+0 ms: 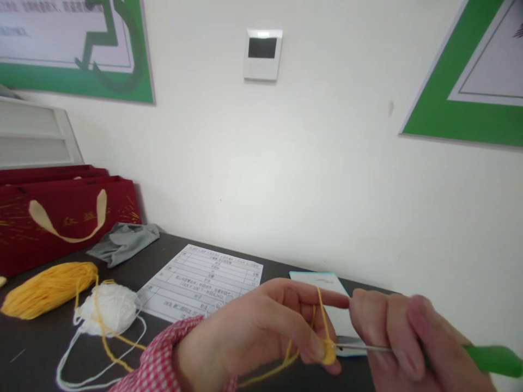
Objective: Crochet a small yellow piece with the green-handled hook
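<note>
Between the thumb and fingers of my left hand (269,321) is pinched a small yellow crochet piece (329,351). Yellow yarn (323,313) runs from it up over my outstretched left index finger. My right hand (402,335) is wrapped round a crochet hook (492,359) with a green handle and a thin metal shaft. The hook's tip meets the crochet piece, and my left index fingertip touches or nearly touches my right hand. A yellow yarn skein (51,288) and a white yarn ball (109,308) lie at the left, with loose strands trailing toward my left sleeve.
A printed sheet (200,283) lies on the dark table (171,245) behind my left hand. Partly hidden behind my hands is a white booklet (322,280) with a blue edge. Red gift bags (69,218) and a grey cloth (125,242) stand near the wall.
</note>
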A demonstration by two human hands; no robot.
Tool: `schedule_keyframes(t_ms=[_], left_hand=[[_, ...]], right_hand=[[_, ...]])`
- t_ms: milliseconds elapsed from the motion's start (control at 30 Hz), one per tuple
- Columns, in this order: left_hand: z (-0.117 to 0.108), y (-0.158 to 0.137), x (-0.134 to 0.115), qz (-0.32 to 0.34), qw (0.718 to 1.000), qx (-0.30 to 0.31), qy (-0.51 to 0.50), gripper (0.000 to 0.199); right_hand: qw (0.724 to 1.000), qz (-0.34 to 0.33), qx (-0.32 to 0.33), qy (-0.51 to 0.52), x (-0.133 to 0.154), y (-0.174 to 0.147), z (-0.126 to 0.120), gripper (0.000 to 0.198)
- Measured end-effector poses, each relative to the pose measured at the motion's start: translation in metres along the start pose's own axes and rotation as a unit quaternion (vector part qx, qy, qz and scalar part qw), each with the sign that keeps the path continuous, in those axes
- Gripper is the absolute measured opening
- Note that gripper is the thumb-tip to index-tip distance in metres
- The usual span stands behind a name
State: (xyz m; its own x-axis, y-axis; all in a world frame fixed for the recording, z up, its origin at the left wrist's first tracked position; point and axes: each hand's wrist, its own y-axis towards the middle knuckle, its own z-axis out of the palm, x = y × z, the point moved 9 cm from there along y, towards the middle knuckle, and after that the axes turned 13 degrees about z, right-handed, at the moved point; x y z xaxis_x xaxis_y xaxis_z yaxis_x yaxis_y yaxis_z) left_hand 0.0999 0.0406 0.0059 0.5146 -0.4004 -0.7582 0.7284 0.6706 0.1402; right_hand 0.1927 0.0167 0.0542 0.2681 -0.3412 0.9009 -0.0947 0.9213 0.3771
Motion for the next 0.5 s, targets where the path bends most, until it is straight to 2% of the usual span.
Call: schedule_keyframes(t_ms=[100,200,333,500], left_hand=[[-0.009,-0.005,-0.019,0.078,0.991,-0.095,0.059,0.070],[-0.009,-0.012,-0.035,0.142,0.972,-0.138,0.127,0.092],[-0.006,-0.014,-0.037,0.152,0.961,-0.127,0.192,0.104],[-0.008,-0.011,-0.029,0.148,0.963,-0.086,0.209,0.096]], right_hand=[[0.998,0.039,-0.040,0.042,-0.011,0.006,-0.005,0.049],[0.993,0.057,-0.082,0.060,-0.024,0.009,-0.007,0.049],[0.989,0.103,-0.071,0.083,-0.040,0.011,0.000,0.049],[0.965,0.217,-0.047,0.137,-0.059,0.013,0.006,0.048]])
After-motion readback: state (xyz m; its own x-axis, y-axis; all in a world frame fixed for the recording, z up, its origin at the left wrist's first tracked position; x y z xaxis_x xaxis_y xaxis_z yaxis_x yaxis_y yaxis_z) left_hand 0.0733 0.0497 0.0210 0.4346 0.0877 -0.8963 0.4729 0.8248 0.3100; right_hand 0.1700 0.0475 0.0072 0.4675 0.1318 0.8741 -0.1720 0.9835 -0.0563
